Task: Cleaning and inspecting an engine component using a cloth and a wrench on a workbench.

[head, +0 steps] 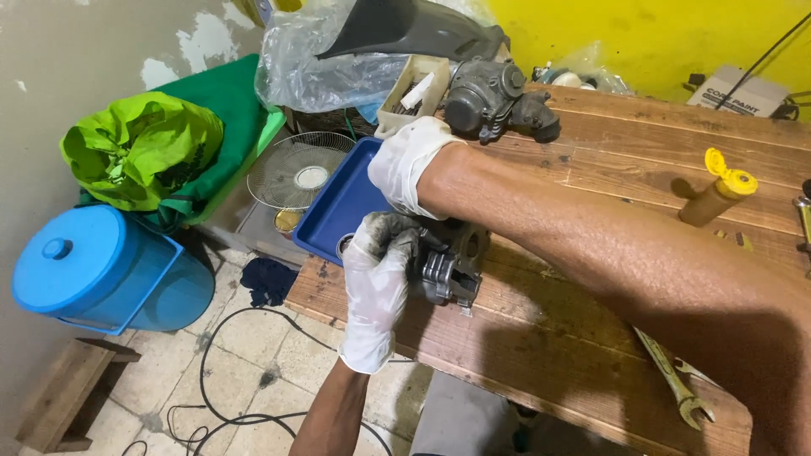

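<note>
1. Down at the front edge of the wooden worktop [591, 181], the left hand [376, 283], in a soiled white glove, wraps its fingers [390, 232] around a small grey metal engine part [448, 272], clamped on its near side.
2. Just beyond that part, the right hand [404, 160], also gloved in white, reaches across; its forearm passes over the part, and its fingers curl downward, though whether they grip anything cannot be told.
3. Beside the part, off the worktop's left end, sits a blue plastic tray [338, 207], touching the gloved right hand's edge.
4. Farther from the part, at the worktop's far corner, stands a grey carburettor [494, 97].
5. Well to the right of the part lie a yellow-capped bottle [718, 192] on its side and, near the front edge, an open-ended spanner [676, 380].
6. Below and left of the part, on the tiled floor, rest a blue lidded bucket [101, 270], a wire fan guard [300, 169] and a green bag [139, 148].
</note>
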